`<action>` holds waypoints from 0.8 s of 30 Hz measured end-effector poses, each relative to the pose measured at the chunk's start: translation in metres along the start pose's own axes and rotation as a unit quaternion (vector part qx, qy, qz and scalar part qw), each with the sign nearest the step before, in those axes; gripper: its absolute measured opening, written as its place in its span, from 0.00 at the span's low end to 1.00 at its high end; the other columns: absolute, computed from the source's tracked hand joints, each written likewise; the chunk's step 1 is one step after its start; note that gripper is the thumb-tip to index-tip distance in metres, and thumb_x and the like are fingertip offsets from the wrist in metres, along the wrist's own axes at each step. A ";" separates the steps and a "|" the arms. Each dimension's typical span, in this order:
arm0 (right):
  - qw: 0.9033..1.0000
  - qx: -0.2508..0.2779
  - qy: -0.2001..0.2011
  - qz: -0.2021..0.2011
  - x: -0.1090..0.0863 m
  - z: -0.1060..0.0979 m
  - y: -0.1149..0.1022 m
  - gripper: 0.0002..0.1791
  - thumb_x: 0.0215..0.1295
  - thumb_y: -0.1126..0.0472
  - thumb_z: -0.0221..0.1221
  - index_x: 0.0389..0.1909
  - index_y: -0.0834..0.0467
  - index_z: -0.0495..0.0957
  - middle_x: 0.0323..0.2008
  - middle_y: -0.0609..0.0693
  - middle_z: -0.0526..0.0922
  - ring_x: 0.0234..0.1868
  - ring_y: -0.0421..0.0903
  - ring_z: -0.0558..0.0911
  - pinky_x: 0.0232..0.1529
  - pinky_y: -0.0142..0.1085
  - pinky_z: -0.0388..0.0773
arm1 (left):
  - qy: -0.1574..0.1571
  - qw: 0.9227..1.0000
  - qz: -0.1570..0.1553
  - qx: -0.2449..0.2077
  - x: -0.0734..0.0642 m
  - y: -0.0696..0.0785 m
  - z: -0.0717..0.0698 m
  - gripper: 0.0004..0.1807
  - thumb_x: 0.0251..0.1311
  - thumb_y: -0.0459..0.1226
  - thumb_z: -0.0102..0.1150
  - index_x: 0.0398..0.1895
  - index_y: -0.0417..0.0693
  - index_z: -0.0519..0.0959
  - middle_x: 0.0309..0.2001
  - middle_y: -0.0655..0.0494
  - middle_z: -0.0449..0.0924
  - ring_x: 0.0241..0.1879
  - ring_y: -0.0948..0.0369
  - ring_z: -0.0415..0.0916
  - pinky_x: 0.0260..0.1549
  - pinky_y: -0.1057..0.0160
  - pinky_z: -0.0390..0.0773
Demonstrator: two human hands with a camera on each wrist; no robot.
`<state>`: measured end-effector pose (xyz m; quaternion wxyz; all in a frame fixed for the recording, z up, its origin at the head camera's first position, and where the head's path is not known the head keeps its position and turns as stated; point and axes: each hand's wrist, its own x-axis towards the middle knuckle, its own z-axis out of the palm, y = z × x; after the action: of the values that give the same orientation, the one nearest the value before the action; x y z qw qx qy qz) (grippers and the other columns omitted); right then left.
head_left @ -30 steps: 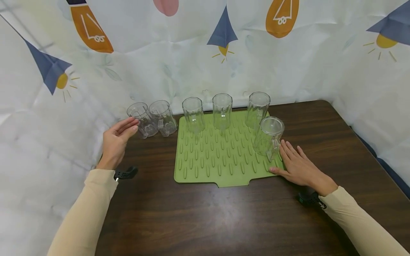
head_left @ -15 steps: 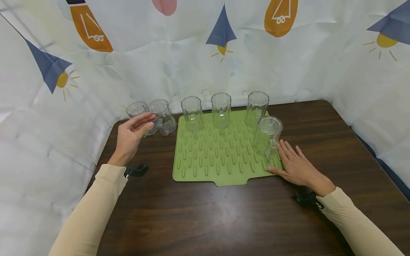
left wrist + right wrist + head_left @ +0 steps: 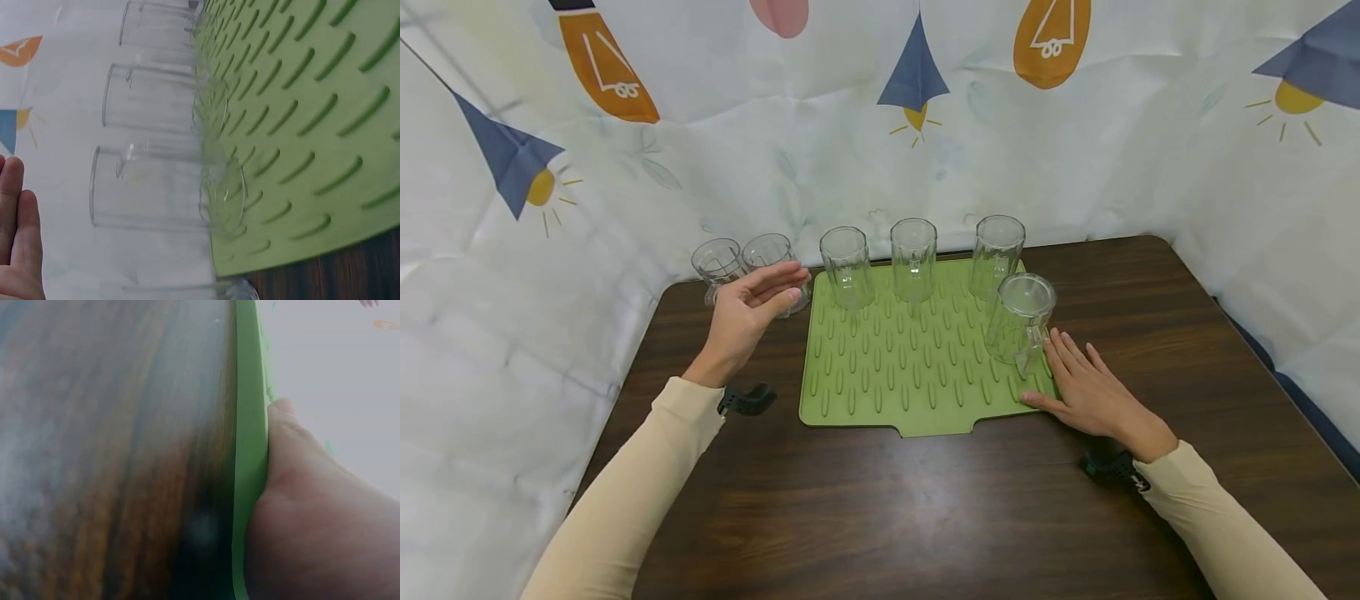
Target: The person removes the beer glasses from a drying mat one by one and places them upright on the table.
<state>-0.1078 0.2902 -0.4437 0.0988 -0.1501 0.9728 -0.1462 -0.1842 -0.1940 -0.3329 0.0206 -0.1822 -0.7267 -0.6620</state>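
My left hand [image 3: 747, 315] hovers at the left with fingers extended and holding nothing. It partly covers a clear glass mug [image 3: 767, 247], beside which stands another glass mug [image 3: 717, 254] at the far left. Extended fingers [image 3: 26, 231] show at the edge of the left wrist view. My right hand [image 3: 1093, 400] lies flat over the right edge of the green ridged mat [image 3: 880, 400], thumb on its front corner. Its fingertips are right by an upside-down glass mug [image 3: 1021, 321]. In the right wrist view, the thumb [image 3: 297, 447] runs along the mat's edge.
Three upright mugs line the back of the mat: a left one [image 3: 847, 267], a middle one [image 3: 914, 258] and a right one [image 3: 997, 254]. The dark wooden table [image 3: 850, 508] extends around the mat. A printed white curtain [image 3: 760, 150] hangs close behind the mugs.
My left hand has moved right, from beside the far-left mug to in front of the second one. My right hand and the mugs have stayed in place.
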 end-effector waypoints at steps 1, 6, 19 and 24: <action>1.000 0.000 0.002 -0.001 0.000 0.000 0.000 0.58 0.72 0.30 0.53 0.82 0.65 0.42 0.84 0.67 0.39 0.84 0.67 0.44 0.80 0.69 0.39 | -0.005 1.000 -0.002 -0.004 0.001 0.001 0.003 0.26 0.69 0.33 0.64 0.68 0.35 0.75 0.55 0.66 0.87 0.57 0.69 0.84 0.56 0.72 0.84; 1.000 0.001 0.002 0.000 0.000 0.001 0.000 0.57 0.72 0.29 0.53 0.83 0.65 0.41 0.84 0.67 0.39 0.84 0.67 0.44 0.81 0.69 0.39 | -0.027 1.000 -0.006 -0.011 0.004 0.002 0.018 0.26 0.69 0.32 0.64 0.68 0.35 0.74 0.56 0.65 0.87 0.58 0.68 0.84 0.56 0.71 0.84; 1.000 -0.001 -0.002 0.001 0.001 0.000 0.001 0.58 0.72 0.29 0.52 0.82 0.66 0.41 0.84 0.67 0.39 0.84 0.67 0.44 0.81 0.69 0.40 | -0.062 0.998 -0.013 -0.004 0.005 -0.002 0.052 0.25 0.69 0.33 0.63 0.68 0.37 0.75 0.57 0.64 0.86 0.60 0.65 0.83 0.57 0.66 0.85; 1.000 0.002 -0.001 0.001 0.001 0.001 0.001 0.58 0.72 0.29 0.52 0.82 0.66 0.41 0.84 0.67 0.38 0.84 0.67 0.44 0.81 0.69 0.40 | -0.078 0.997 -0.018 -0.006 0.005 -0.003 0.065 0.24 0.69 0.34 0.63 0.68 0.42 0.77 0.60 0.57 0.86 0.60 0.64 0.83 0.59 0.64 0.85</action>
<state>-0.1087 0.2904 -0.4455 0.0998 -0.1487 0.9727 -0.1475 -0.1756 -0.1295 -0.3427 -0.0486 -0.2204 -0.7254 -0.6503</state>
